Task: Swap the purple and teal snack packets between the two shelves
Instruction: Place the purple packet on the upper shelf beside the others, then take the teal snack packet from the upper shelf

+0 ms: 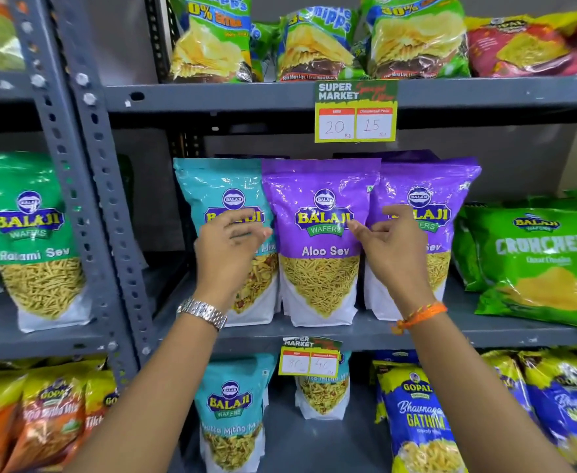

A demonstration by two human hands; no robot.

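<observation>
Both hands, left (227, 247) and right (391, 249), hover empty with loosely curled fingers before a purple packet (321, 240) reading "Balaji Wafers Aloo Sev", upright on the middle shelf (365, 331) beside a teal packet (212, 186).

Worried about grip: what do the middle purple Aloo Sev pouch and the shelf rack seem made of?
Purple Aloo Sev pouch: apparently glossy plastic film; it shows glare patches and fine wrinkles, so likely slippery. Shelf rack: looks like grey painted metal, judging by its punched holes and bolt heads.
</observation>
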